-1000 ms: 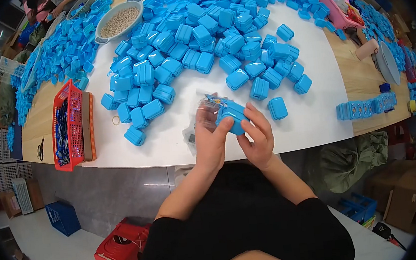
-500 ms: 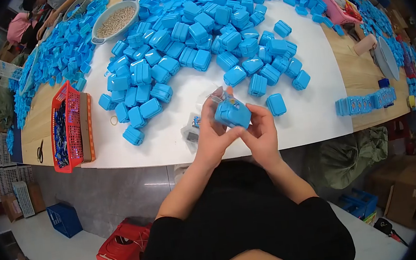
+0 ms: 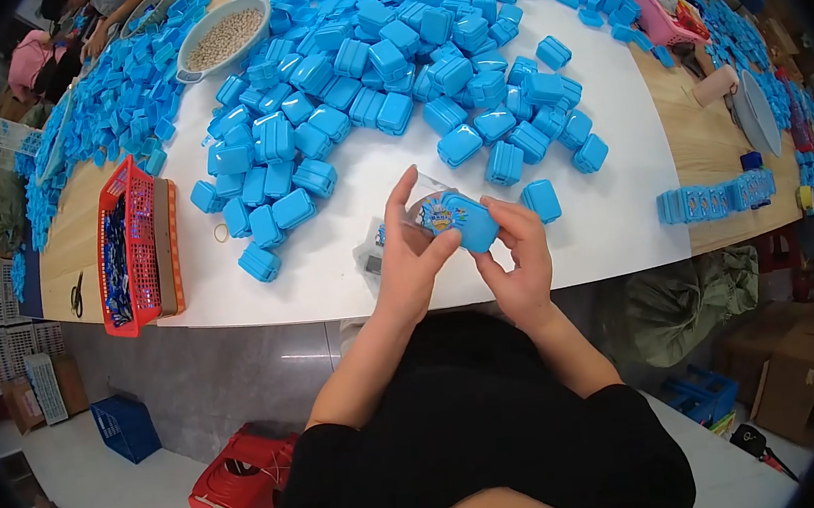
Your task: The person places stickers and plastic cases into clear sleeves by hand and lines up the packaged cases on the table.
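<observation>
A small blue case with a colourful printed sticker on its left part is held between both hands above the white sheet. My left hand has its thumb on the case's near edge and its index finger raised. My right hand pinches the right end of the case between thumb and fingers. Clear film shows beside the sticker, its outline hard to make out. A clear packet lies on the sheet left of my left hand. One closed blue case stands just beyond my right hand.
A large heap of blue cases covers the far side. A bowl of beads stands far left, with a red basket nearer. Scissors lie left of it. Stickered cases stand in a row at right. Another person's arm reaches in far left.
The case has been turned so its stickered face shows upward. My left index finger has lifted away from it, and my right hand has shifted slightly right.
</observation>
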Demonstrator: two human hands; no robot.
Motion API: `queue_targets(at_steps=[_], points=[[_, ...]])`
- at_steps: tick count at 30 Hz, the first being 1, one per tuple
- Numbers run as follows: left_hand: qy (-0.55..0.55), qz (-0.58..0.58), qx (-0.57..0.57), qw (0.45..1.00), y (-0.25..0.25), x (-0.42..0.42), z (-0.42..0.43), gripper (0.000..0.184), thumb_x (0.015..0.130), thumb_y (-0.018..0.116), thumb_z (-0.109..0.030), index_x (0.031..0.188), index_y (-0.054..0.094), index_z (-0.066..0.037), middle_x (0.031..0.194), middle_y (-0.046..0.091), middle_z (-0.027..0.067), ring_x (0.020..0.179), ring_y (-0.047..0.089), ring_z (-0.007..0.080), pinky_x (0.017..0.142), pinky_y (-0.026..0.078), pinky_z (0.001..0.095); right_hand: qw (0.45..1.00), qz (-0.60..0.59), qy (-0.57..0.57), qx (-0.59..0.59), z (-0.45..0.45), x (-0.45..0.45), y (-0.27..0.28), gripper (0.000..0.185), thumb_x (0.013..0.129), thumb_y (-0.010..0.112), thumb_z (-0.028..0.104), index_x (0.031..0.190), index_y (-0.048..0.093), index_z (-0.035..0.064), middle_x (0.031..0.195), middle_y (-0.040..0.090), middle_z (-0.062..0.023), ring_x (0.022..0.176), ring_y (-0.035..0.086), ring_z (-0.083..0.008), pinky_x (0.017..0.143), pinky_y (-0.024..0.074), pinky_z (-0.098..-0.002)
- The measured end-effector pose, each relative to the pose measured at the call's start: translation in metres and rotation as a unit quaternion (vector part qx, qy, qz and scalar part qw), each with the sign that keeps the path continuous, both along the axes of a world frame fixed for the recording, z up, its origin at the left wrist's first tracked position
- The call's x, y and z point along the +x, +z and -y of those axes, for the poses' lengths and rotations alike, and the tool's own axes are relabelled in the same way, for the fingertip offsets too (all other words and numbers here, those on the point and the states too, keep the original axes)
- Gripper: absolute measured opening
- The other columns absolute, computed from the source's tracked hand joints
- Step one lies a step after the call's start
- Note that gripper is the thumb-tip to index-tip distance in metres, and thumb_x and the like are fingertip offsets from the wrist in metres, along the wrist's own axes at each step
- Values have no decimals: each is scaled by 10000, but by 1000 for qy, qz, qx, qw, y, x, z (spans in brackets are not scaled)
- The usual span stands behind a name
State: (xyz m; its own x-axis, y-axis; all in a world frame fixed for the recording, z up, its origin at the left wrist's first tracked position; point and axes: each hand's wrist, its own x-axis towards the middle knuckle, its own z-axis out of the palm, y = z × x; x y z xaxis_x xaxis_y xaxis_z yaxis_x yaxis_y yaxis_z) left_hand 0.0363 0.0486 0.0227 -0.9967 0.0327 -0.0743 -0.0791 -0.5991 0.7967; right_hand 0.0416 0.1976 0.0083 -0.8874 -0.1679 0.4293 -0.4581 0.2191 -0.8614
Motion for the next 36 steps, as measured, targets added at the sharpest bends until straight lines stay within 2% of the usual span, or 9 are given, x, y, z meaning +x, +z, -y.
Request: queue_targets(at_steps=[5, 9, 14, 15, 19, 25, 30, 34, 36], points=[[9, -11, -63, 998, 6, -4, 9, 803, 821, 637, -13, 1484, 195, -111, 1194, 513, 190, 1046, 555, 253, 929, 450, 343, 997, 64, 33, -23, -10, -7, 22, 637, 726, 672, -104, 1313, 466, 31, 1370, 447, -137, 1220, 502, -290, 1003, 451, -371], [-78, -34, -164, 983, 14, -2, 2, 716, 851, 605, -44, 1471, 252, -97, 1283, 461, 189, 1067, 540, 243, 947, 433, 352, 988, -3, 86, 127, -28, -22, 28, 565, 714, 744, -25, 1247, 562, 28, 1270, 573, -127, 1139, 554, -255, 939, 474, -337], [-91, -66, -246, 963, 8, -1, -1, 600, 904, 536, -68, 1452, 292, -93, 1220, 491, 172, 1030, 552, 226, 924, 449, 345, 996, 25, 58, 63, -31, -21, 22, 489, 711, 756, 2, 1178, 616, 34, 1213, 623, -106, 1092, 583, -246, 926, 468, -337], [-91, -66, -247, 963, 9, 0, -1, 600, 904, 536, -68, 1452, 292, -93, 1220, 491, 172, 1030, 552, 226, 924, 449, 345, 996, 25, 59, 62, -31, -21, 21, 489, 711, 756, 2, 1178, 616, 34, 1213, 623, -106, 1092, 583, -246, 926, 468, -337], [-81, 30, -87, 992, 17, 0, -4, 514, 940, 486, -98, 1428, 328, -82, 1175, 510, 160, 1012, 558, 218, 913, 459, 349, 992, -59, 21, 113, -28, -20, 20, 501, 712, 758, 9, 1190, 608, 36, 1193, 630, -98, 1050, 602, -251, 903, 473, -331], [-55, -5, -162, 985, 13, 0, -9, 479, 961, 451, -116, 1424, 335, -78, 1168, 518, 161, 1020, 558, 213, 919, 460, 349, 995, -35, -33, 90, -20, -14, 15, 490, 707, 762, 11, 1175, 617, 36, 1164, 643, -89, 1009, 614, -243, 886, 479, -331], [-39, 13, -119, 992, 11, -2, -9, 472, 917, 537, -57, 1360, 374, -60, 1140, 507, 153, 972, 540, 202, 860, 473, 313, 992, -53, -7, 114, -20, -15, 9, 575, 701, 758, 20, 1240, 558, 23, 1210, 604, -118, 1070, 581, -270, 918, 459, -350], [34, -9, -188, 982, 3, -2, -13, 419, 885, 552, -41, 1278, 406, -50, 1118, 507, 147, 970, 536, 200, 846, 475, 308, 993, -26, -29, 110, -4, -4, 21, 678, 701, 741, 41, 1319, 466, 13, 1252, 545, -146, 1117, 531, -304, 957, 423, -375], [46, -30, -207, 977, -2, -3, -20, 407, 860, 561, -29, 1234, 400, -45, 1108, 502, 147, 968, 534, 203, 836, 476, 307, 989, -54, -48, 126, 0, 1, 11, 739, 698, 718, 53, 1362, 397, 9, 1254, 504, -162, 1129, 496, -328, 965, 398, -391]])
